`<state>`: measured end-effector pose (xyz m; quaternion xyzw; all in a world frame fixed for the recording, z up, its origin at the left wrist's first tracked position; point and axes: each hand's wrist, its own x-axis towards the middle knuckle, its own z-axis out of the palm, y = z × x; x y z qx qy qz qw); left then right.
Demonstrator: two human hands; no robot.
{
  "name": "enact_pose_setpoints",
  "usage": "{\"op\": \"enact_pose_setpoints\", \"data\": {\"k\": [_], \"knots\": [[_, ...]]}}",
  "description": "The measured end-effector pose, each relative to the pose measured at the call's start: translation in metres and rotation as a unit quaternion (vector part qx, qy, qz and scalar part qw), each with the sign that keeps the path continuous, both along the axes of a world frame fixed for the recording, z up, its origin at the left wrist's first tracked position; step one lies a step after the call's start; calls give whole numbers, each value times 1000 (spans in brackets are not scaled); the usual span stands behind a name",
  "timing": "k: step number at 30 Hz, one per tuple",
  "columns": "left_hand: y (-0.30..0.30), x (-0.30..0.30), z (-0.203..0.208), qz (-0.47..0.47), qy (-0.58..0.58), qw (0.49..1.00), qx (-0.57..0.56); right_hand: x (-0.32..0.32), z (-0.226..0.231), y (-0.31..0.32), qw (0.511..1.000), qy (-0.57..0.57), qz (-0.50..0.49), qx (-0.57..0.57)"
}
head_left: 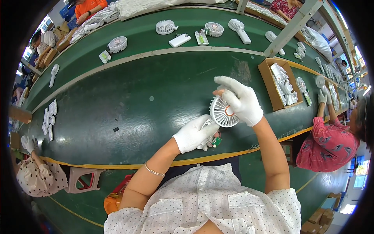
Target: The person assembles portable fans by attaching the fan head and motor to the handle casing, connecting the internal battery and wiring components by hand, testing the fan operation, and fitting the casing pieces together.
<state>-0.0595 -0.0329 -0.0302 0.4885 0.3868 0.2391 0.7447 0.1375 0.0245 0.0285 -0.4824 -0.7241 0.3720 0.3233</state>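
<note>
A white handheld fan (223,115) with a round slatted grille and an orange ring at its centre is held above the table in front of me. My left hand (193,134), in a white glove, is closed around its lower part. From beneath those fingers a small green circuit board (217,142) sticks out. My right hand (242,102), gloved with a bare fingertip showing, is at the right edge of the fan head. Its thumb bends over the grille while the index finger reaches out to the left. The fan's handle is mostly hidden by my left hand.
A cardboard box (272,91) of white plastic parts stands at right on the green table (117,93). White casings (49,119) lie far left, a small black piece (116,129) nearer. Beyond a rail, several fans (165,27) lie on a green strip. Co-workers sit at both sides.
</note>
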Motion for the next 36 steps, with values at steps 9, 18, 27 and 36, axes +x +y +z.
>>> {"op": "enact_pose_setpoints", "data": {"k": [9, 18, 27, 36], "knots": [[6, -14, 0, 226, -138, 962, -68, 13, -35, -35, 996, 34, -75, -30], [4, -3, -15, 159, -74, 983, -59, -33, -39, -59, 966, 228, 10, -120], [6, -4, -7, 99, -10, 992, -76, -18, -34, -41, 965, -124, 102, 209], [7, -5, -14, 112, -41, 990, -75, -17, -47, -42, 936, -157, 81, 305]]}}
